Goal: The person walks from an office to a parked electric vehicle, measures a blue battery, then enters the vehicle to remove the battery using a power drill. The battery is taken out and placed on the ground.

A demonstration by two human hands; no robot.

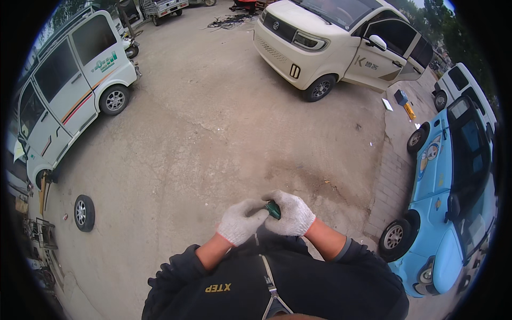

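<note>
Both my hands are in white knit gloves and meet close in front of my chest. A small dark green object sits between them; its kind is too small to make out. My right hand curls around it from the right, fingers closed. From the other side, my left hand has its thumb and fingers bent in and pinched at the object's left edge. The gloves hide part of the object.
A white van stands at left, with a loose wheel near it. Ahead is a cream car with its side door open. A light blue car is at right. Boxes and black cables lie on the ground.
</note>
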